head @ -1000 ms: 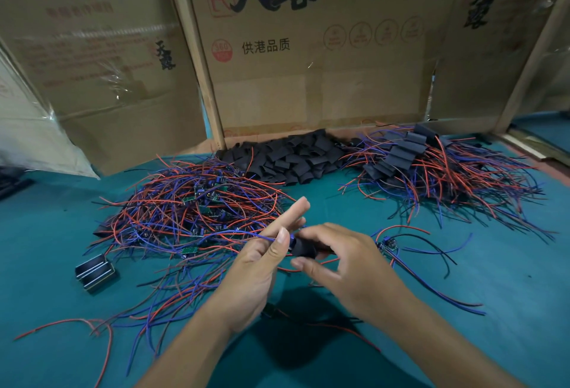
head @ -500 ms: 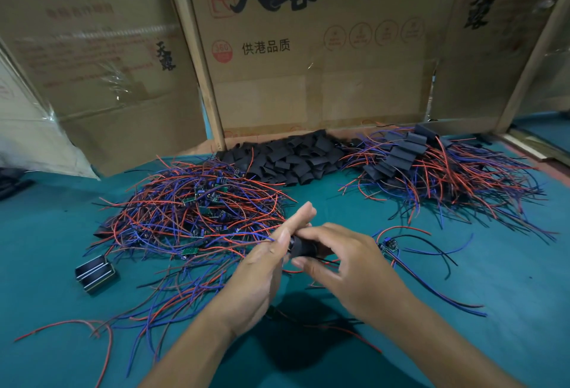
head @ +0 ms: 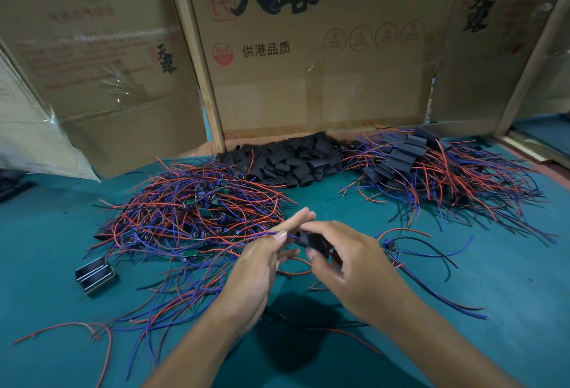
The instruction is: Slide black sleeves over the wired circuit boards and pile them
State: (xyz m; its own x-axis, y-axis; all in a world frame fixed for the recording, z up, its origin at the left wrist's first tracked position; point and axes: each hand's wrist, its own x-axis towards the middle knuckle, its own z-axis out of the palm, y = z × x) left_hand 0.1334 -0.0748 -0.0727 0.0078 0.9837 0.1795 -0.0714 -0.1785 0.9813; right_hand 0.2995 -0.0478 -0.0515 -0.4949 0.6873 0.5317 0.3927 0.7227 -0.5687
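The black sleeve (head: pixel 311 241) is a short flat tube, matte, w/ soft edges. It sits just in front of the unsleeved boards heap (head: pixel 197 215), above the green table (head: pixel 493 279). The right hand (head: pixel 348 267) pinches it betw. thumb and fingers. The left hand (head: pixel 262 261) pinches thin blue wires (head: pixel 290 235) at its end, other fingers straight. Behind the heap lies the loose sleeves pile (head: pixel 290 162); right of it, finished pile (head: pixel 431 168).

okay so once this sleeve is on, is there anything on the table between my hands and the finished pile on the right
Mostly clear. The right hand holds the black sleeve, and bare green table runs toward the finished pile. Only one loose wired board lies just right of that hand, low and flat, easy to pass over.
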